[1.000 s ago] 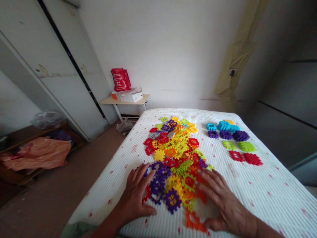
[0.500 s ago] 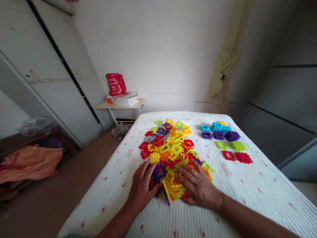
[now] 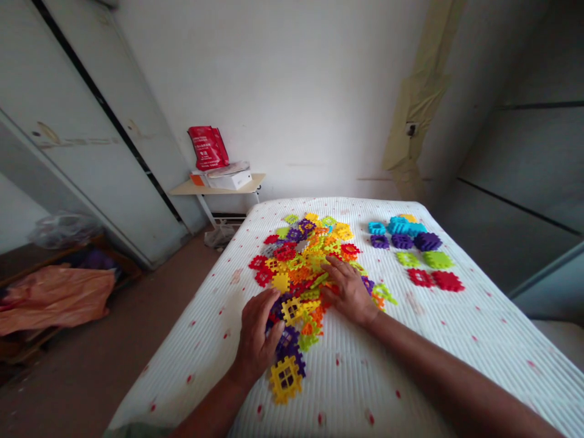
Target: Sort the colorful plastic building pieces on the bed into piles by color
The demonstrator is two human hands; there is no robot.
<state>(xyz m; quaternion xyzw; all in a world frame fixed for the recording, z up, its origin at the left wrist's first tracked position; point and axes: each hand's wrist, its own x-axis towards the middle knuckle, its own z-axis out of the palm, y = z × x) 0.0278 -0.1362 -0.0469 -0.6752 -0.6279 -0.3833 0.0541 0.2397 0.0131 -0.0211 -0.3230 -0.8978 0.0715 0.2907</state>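
A red bag [image 3: 208,148] beyond the toy pile [image 3: 298,275] is illegibly lettered; pieces are touched by loosely spread left hand [image 3: 258,331] and right hand [image 3: 352,291].

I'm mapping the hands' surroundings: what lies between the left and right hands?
In the head view, loose notched pieces: a yellow window piece by the left hand, then yellow, lime-green and orange ones toward the right hand.
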